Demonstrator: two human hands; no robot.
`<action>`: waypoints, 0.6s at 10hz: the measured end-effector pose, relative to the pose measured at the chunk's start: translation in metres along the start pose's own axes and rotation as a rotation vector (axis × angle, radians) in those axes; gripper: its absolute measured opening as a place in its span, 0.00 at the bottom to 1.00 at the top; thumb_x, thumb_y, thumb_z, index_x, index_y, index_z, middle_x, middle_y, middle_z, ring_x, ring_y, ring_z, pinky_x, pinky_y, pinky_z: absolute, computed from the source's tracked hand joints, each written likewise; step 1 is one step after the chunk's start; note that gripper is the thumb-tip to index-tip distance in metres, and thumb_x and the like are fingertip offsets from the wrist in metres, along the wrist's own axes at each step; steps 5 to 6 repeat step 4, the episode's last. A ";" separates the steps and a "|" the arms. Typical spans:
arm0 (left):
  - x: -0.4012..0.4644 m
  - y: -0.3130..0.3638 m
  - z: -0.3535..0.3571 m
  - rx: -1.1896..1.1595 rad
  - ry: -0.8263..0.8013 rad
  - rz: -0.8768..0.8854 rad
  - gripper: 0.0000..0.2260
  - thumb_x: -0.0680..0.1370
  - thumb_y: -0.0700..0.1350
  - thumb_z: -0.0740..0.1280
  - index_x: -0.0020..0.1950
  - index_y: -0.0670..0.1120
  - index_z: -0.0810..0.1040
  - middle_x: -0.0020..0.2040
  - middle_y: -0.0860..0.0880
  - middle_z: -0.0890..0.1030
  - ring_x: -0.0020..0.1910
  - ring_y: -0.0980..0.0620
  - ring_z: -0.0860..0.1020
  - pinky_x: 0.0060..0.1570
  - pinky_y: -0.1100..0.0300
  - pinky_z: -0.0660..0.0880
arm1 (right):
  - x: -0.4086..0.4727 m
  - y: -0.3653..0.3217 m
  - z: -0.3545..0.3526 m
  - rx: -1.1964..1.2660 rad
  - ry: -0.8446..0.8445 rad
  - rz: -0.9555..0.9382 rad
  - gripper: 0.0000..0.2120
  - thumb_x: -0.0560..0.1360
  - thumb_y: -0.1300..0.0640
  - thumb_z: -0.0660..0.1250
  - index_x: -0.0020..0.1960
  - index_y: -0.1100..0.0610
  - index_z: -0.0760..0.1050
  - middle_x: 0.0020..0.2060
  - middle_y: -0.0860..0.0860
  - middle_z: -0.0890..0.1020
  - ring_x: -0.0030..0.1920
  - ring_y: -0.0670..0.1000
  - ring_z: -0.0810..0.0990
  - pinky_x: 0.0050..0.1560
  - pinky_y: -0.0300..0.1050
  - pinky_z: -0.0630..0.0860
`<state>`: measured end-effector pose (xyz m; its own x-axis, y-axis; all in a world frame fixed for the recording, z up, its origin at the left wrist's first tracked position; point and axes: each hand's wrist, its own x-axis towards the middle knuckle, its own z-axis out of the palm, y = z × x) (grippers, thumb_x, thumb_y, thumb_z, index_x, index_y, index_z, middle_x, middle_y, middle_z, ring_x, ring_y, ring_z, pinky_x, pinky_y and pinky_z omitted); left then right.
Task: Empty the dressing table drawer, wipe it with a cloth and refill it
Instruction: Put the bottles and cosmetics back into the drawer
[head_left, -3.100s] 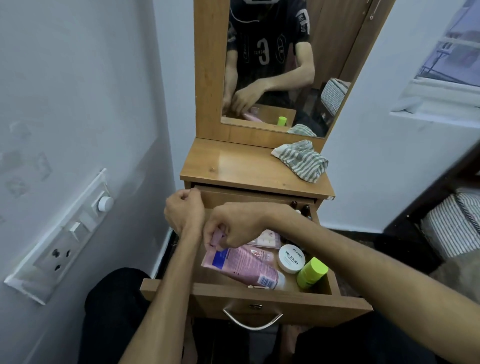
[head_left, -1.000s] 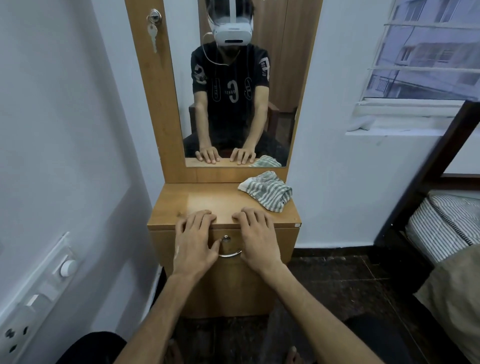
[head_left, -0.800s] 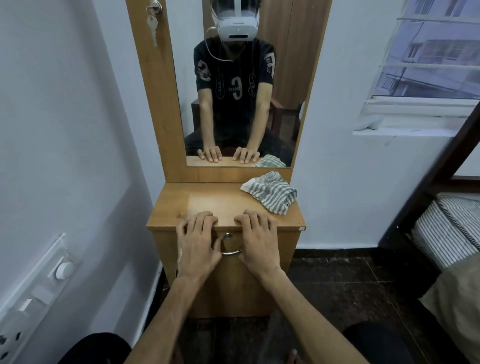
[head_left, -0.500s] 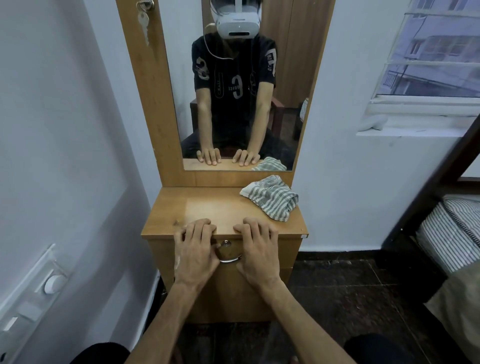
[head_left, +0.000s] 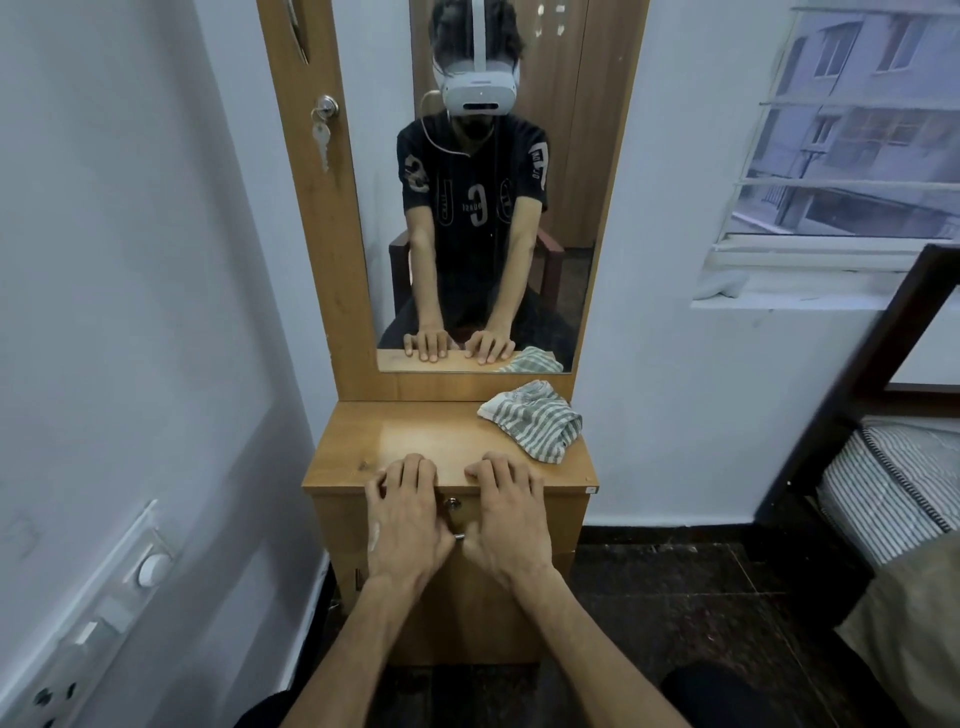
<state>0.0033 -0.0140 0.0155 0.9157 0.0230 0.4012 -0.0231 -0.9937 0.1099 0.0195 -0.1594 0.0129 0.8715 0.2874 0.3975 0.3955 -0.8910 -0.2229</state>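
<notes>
The wooden dressing table (head_left: 358, 457) stands against the wall with its drawer (head_left: 566, 519) closed; the contents are hidden inside. My left hand (head_left: 408, 519) and my right hand (head_left: 511, 519) lie flat side by side over the drawer front, fingers straight and reaching onto the tabletop's front edge. Between them shows the drawer's lock and a bit of the metal handle (head_left: 458, 538). A green-and-white striped cloth (head_left: 535, 421) lies crumpled at the tabletop's back right, apart from both hands.
A tall mirror (head_left: 483, 208) in a wooden frame with a key (head_left: 322, 137) rises behind the tabletop. A switchboard (head_left: 98, 613) sits on the left wall. A window (head_left: 852, 130) and a bed with a striped mattress (head_left: 893, 483) are to the right. The floor is dark tile.
Three seconds ago the drawer was open and full with my hands inside; now it is closed. Over the last second my hands stayed flat on the drawer front while the view tilted up.
</notes>
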 end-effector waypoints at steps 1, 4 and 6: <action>-0.001 0.002 -0.012 -0.009 -0.045 0.001 0.23 0.65 0.50 0.66 0.59 0.47 0.73 0.58 0.47 0.75 0.58 0.47 0.73 0.60 0.47 0.71 | -0.002 -0.004 -0.009 0.034 -0.063 0.003 0.28 0.67 0.50 0.64 0.67 0.49 0.68 0.67 0.49 0.70 0.70 0.53 0.66 0.74 0.53 0.64; 0.014 0.006 -0.054 -0.173 -0.127 -0.031 0.18 0.77 0.52 0.62 0.65 0.48 0.75 0.61 0.51 0.77 0.59 0.51 0.75 0.63 0.54 0.71 | 0.021 -0.005 -0.067 0.116 -0.249 0.030 0.21 0.82 0.48 0.58 0.70 0.54 0.76 0.65 0.51 0.80 0.66 0.52 0.76 0.71 0.51 0.72; 0.014 0.006 -0.054 -0.173 -0.127 -0.031 0.18 0.77 0.52 0.62 0.65 0.48 0.75 0.61 0.51 0.77 0.59 0.51 0.75 0.63 0.54 0.71 | 0.021 -0.005 -0.067 0.116 -0.249 0.030 0.21 0.82 0.48 0.58 0.70 0.54 0.76 0.65 0.51 0.80 0.66 0.52 0.76 0.71 0.51 0.72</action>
